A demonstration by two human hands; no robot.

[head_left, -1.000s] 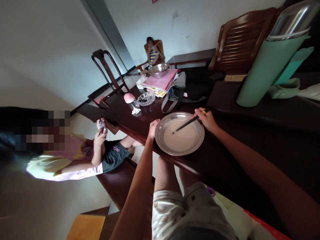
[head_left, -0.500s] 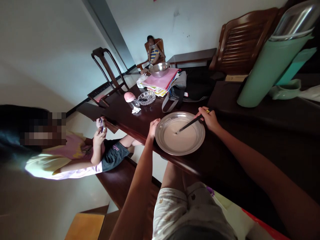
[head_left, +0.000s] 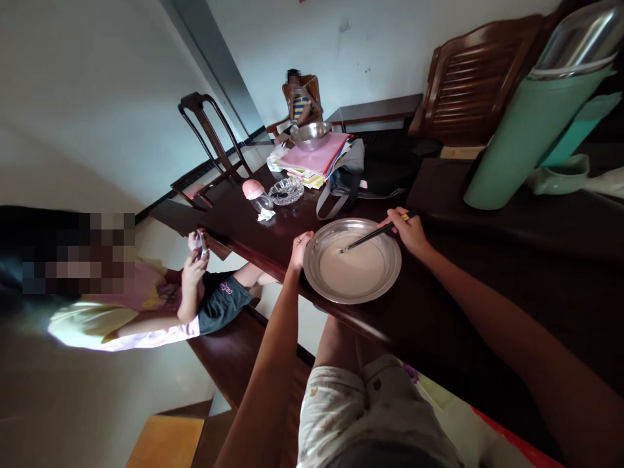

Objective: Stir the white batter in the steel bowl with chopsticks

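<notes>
A wide metal bowl [head_left: 390, 279] rests at the edge of the dark wooden table. Pale beige liquid [head_left: 353, 270] covers its bottom. My left hand [head_left: 301, 248] is closed on the bowl's left rim. Over the right rim, my right hand [head_left: 408, 229] is closed around dark chopsticks [head_left: 370, 235], whose tips dip into the liquid left of its middle. Whether there is one stick or a pair is hard to tell, since they lie close together.
Behind the bowl are a grey-black bag [head_left: 361, 172], papers under a pink folder [head_left: 302, 155], a second metal bowl [head_left: 311, 136], a glass ashtray [head_left: 286, 191] and a pink-lidded bottle [head_left: 254, 192]. A green thermos [head_left: 521, 136] stands right. One person [head_left: 195, 266] sits left holding a phone; another [head_left: 301, 107] sits far back.
The chopstick tips have moved slightly up and left through the liquid. My left hand keeps its hold on the rim, and the bowl stays in place.
</notes>
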